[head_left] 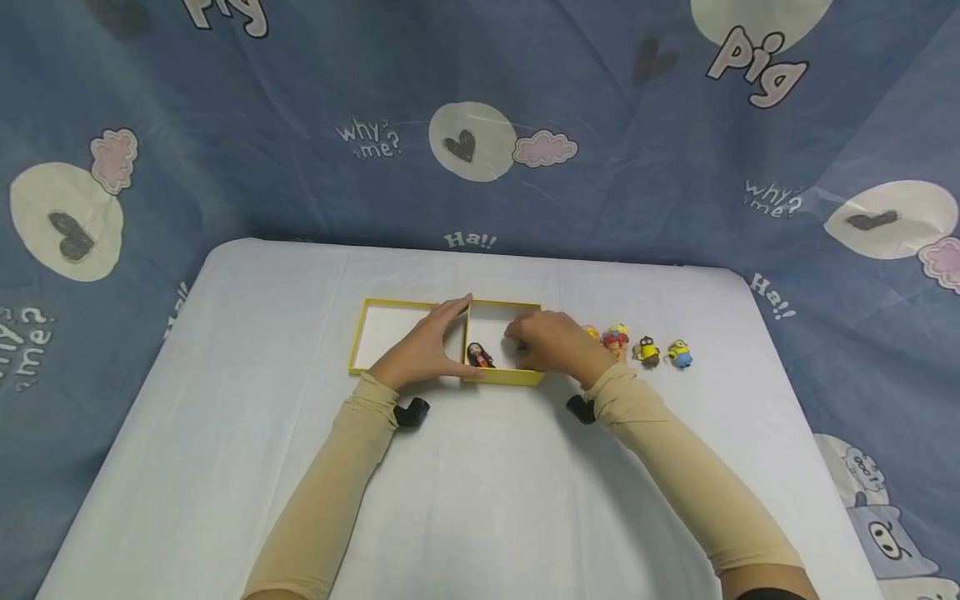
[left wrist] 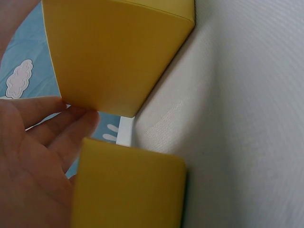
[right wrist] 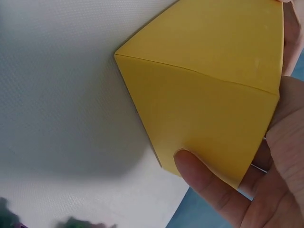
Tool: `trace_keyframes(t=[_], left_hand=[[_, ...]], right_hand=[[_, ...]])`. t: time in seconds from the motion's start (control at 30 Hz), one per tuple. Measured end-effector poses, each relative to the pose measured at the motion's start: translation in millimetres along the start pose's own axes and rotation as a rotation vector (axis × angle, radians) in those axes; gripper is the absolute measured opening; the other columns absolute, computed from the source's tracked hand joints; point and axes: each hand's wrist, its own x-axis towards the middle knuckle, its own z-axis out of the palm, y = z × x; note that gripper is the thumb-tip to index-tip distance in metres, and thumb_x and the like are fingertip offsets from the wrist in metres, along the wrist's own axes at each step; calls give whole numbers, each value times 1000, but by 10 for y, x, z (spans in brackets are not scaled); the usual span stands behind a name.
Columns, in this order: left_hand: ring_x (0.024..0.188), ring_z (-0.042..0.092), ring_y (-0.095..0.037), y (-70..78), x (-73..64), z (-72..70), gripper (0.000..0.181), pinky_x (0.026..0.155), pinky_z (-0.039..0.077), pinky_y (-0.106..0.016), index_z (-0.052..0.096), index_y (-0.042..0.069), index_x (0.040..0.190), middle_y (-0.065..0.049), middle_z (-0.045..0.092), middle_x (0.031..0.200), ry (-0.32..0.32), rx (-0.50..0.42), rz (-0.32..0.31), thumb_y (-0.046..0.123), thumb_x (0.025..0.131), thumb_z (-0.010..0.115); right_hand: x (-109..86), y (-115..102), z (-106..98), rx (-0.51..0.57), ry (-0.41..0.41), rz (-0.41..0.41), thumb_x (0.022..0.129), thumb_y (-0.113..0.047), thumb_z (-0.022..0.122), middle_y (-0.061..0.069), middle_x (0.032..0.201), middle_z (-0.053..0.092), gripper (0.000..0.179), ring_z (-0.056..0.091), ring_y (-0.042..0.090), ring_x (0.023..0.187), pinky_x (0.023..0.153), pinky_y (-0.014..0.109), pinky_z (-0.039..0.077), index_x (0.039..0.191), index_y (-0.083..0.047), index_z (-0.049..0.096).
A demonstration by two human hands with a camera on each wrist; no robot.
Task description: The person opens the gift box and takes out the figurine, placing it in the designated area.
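Note:
A yellow open box (head_left: 504, 377) with a white inside stands mid-table. My left hand (head_left: 425, 347) grips its left side, thumb at the front edge and fingers at the back; in the left wrist view the fingertips touch the box's far edge. A small long-haired doll figure (head_left: 478, 356) lies in the box's front left corner. My right hand (head_left: 558, 343) reaches over the right wall, curled fingers pinching a small dark toy figure (head_left: 521, 344), mostly hidden beneath them. In the right wrist view, one finger (right wrist: 204, 178) lies against the box's outer wall.
A shallow yellow box lid (head_left: 360, 333), white inside, lies directly left of the box. Several small toy figures stand right of my right hand, among them a red-and-blue one (head_left: 616, 338), a yellow-and-brown one (head_left: 647, 352) and a yellow-and-blue one (head_left: 680, 354). A patterned blue cloth (head_left: 300, 183) hangs behind the table.

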Motion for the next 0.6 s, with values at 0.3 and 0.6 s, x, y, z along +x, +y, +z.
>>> trace_keyframes(t=[0.3,0.6], left_hand=[[151,14,-28,-16,4,10,131,118,24,-57,17,32,157,-2,22,162,10,-6,8,77,51,79],[151,14,-28,2,-1,4,130,118,25,-57,16,32,157,-3,22,162,7,-5,6,77,52,78]], right_hand=[[-39,18,-82,7,-3,16,76,-25,83,-3,103,72,46,67,15,89,80,37,57,118,-13,70],[-118,18,-200,30,38,5,75,-23,84,-3,109,71,46,67,13,95,85,36,56,118,-13,70]])
